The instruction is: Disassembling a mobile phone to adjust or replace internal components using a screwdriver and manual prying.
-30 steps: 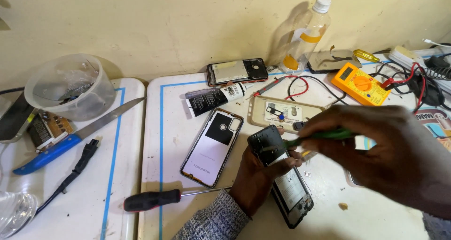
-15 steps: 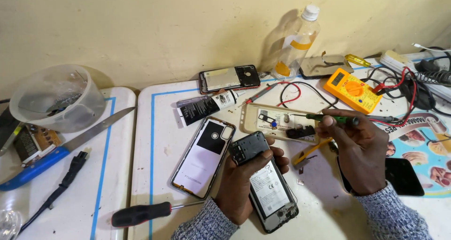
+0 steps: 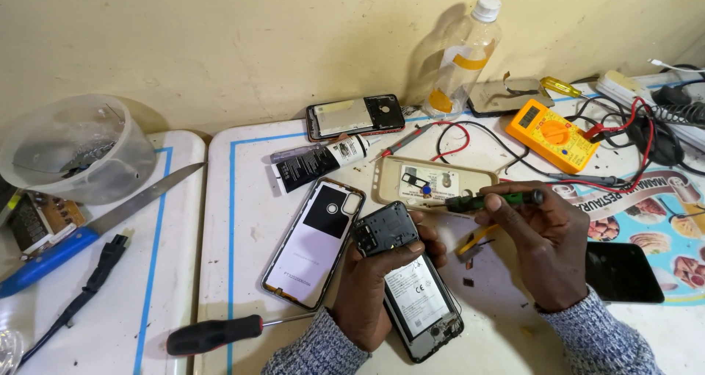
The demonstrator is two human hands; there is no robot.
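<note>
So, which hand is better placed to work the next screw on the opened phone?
The right hand. It already grips the small green screwdriver, tip pointing toward the phone. The left hand is busy steadying the phone on the table.

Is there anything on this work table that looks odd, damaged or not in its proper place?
Yes. A large kitchen knife with a blue handle lies among the phone parts. The phone under the left hand has its back removed, and small dark bits are scattered near it.
</note>
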